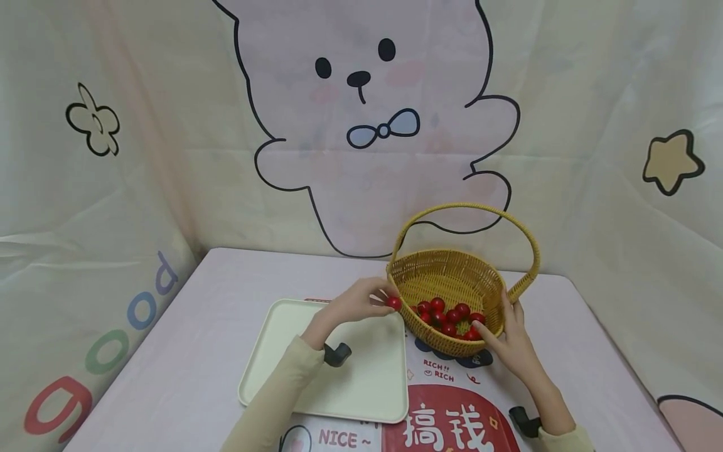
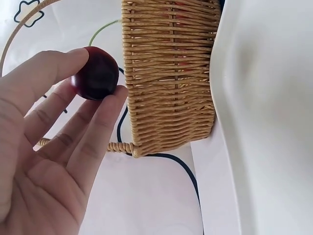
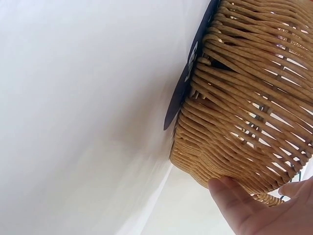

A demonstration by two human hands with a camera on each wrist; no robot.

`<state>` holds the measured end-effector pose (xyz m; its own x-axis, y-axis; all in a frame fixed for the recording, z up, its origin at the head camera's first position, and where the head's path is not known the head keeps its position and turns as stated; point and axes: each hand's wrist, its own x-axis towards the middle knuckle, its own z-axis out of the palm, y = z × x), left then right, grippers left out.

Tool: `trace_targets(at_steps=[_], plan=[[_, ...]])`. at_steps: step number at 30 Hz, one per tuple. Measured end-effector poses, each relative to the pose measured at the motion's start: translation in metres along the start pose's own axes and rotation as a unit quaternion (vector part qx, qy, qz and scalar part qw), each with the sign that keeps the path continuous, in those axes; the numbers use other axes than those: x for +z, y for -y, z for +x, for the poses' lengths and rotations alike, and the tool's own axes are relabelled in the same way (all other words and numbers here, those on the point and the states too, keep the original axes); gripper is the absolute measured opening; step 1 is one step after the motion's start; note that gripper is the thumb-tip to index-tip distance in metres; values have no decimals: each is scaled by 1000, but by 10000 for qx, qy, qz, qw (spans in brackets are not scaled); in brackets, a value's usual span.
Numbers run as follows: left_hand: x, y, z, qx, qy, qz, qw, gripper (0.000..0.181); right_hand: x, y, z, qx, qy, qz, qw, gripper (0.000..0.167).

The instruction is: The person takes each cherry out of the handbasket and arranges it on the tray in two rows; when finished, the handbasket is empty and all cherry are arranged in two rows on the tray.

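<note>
My left hand (image 1: 357,306) pinches a dark red cherry (image 2: 96,74) between thumb and fingertips, just outside the left rim of a woven wicker basket (image 1: 432,267). A thin green stem (image 2: 101,31) rises from that cherry. On the basket's right side, my right hand (image 1: 515,346) holds the rim, with its thumb over the inside and fingers (image 3: 230,196) against the outer weave. Several red cherries (image 1: 439,318) lie together in the basket's near part. The basket's opening faces toward me, and its tall handle (image 1: 463,206) arches above.
A cream rectangular tray (image 1: 361,389) lies left of the basket, under my left forearm. Beneath both is a printed mat (image 1: 446,402) on a pale table (image 1: 237,270). Cloth walls (image 1: 186,125) with cartoon drawings stand behind and on both sides.
</note>
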<state>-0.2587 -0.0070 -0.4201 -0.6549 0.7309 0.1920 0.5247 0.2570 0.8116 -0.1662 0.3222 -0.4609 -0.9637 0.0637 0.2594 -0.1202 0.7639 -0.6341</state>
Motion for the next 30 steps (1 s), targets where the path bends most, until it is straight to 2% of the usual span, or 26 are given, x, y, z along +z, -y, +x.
trace_targets(at_steps=[3,7,20,27,30], plan=[[-1,4,-5,-76,-41,-134,9999,24,-1,1,0,26,38,-8,10000,96],[-2,9,-10,-289,-79,-101,9995,21,-1,2,0,55,83,-33,9999,97],[4,29,-17,-830,123,794,9933,23,0,-2,-1,-11,33,22,10000,96],[8,37,-17,-989,123,793,9919,24,0,-3,-1,-17,41,18,10000,96],[9,42,-16,-1151,132,743,9905,24,0,-2,-1,-17,48,4,10000,95]])
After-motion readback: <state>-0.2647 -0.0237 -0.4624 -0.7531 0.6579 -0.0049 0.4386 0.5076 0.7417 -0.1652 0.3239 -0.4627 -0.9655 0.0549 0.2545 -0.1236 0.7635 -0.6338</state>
